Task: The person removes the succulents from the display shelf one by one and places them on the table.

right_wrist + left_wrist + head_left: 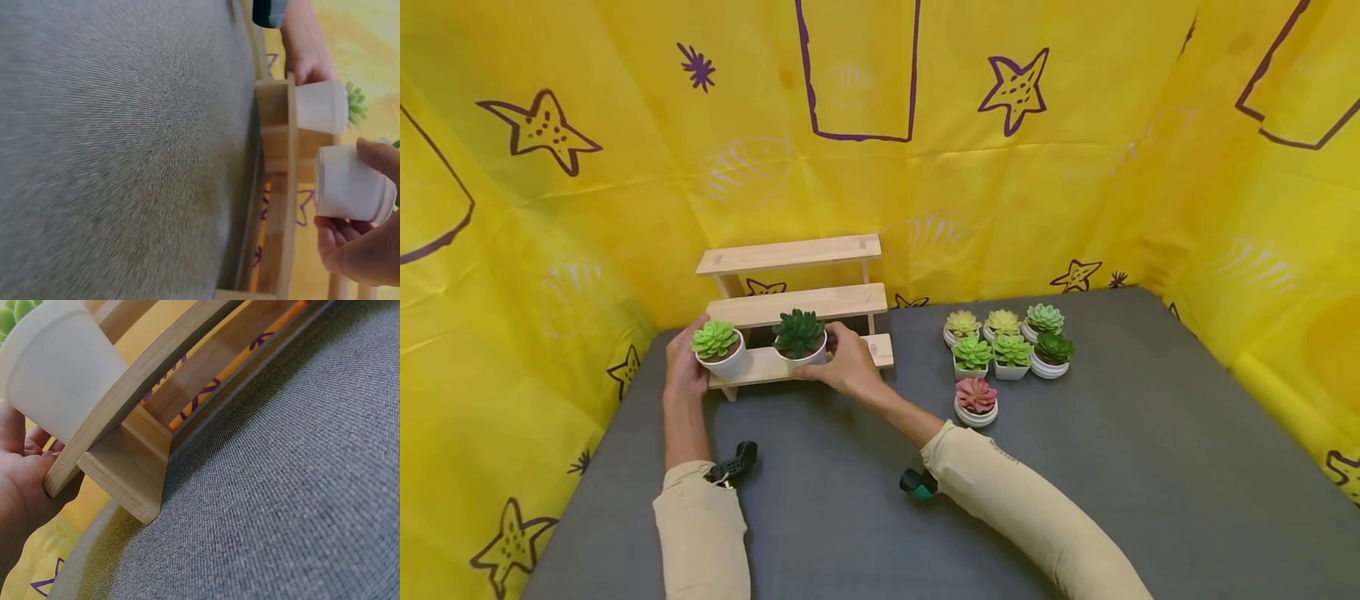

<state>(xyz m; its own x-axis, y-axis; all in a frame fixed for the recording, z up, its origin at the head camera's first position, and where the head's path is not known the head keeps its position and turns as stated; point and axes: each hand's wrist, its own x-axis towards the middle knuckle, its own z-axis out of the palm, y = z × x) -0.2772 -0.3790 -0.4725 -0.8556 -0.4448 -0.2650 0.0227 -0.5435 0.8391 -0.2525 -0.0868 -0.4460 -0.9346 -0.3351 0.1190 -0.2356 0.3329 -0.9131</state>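
Left hand (683, 367): curled round the light green succulent in a white pot (718, 348), on the left end of the bottom step.
Right hand (848, 362): grips the dark green succulent in a white pot (801, 338), mid bottom step.
Stand: three-step pale wooden shelf (790, 253) on grey worktop (1075, 483).
Nearby: seven potted succulents (1006, 352) clustered to the right.

Bright, even light fills the scene; shadows under the wooden shelf (797, 312) and pots are soft and faint. The head view is sharp, with slight bending at its edges. Both wrist views are softer, the nearest parts blurred.
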